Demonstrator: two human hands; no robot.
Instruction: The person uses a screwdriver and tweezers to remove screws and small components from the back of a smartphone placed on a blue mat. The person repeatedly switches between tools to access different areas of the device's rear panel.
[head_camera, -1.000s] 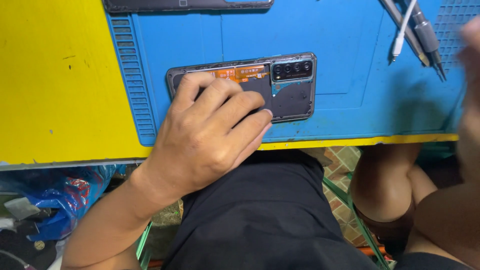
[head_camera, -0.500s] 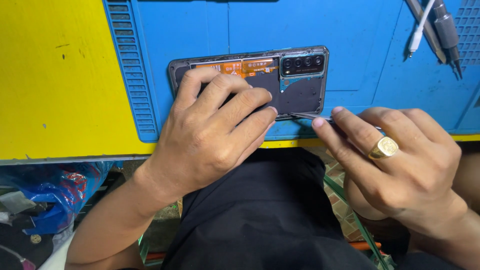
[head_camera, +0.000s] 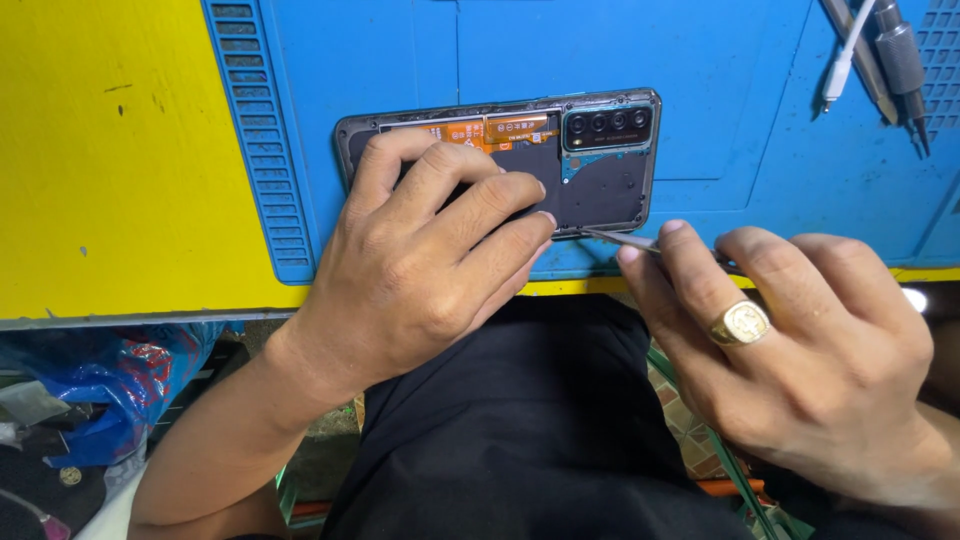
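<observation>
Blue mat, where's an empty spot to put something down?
The blue rubber mat is bare between the opened black phone with its back cover off and the metal tools at top right. The yellow tabletop, left of the mat's ribbed edge, is bare too. It is crowded at the phone's near edge, where the left hand and right hand meet.

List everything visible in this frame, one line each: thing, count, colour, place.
opened phone: one, dark with orange flex strips and a camera row, on the blue mat
thin metal tool: one, silver, tip at the phone's lower edge
blue mat: one, blue, on the yellow table
yellow table: one, left side
hand tools: several, grey and white, top right on the mat
blue plastic bag: one, lower left, below the table
ring: one, gold, on the right hand
left hand: pressing on the phone
right hand: holding the thin metal tool
</observation>
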